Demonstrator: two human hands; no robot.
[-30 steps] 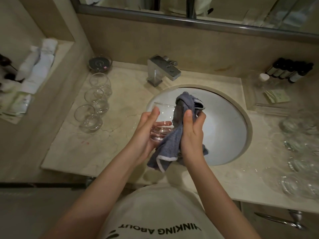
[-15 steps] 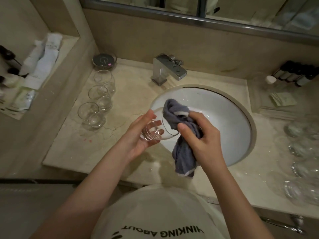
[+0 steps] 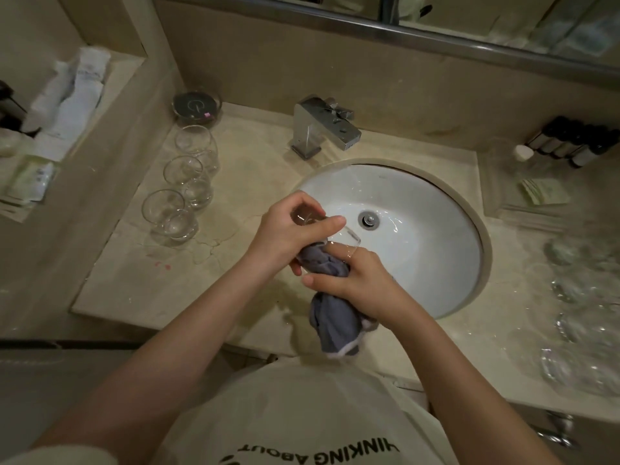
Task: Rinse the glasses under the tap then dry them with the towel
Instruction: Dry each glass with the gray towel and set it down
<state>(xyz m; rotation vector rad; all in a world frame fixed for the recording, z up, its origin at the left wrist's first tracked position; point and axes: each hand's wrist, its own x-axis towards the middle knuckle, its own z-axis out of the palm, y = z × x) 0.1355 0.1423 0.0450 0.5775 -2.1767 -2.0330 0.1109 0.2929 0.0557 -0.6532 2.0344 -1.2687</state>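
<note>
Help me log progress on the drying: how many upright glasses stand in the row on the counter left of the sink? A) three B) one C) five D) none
A: three clear glasses stand in a row on the counter, between the dark round dish and the front edge.

Bare forearms; cream top (image 3: 302, 414), dark lettering, perhaps short-sleeved.

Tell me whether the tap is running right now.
Off: no water streams from the tap's spout, and the sink basin below holds no pooled water.
</note>
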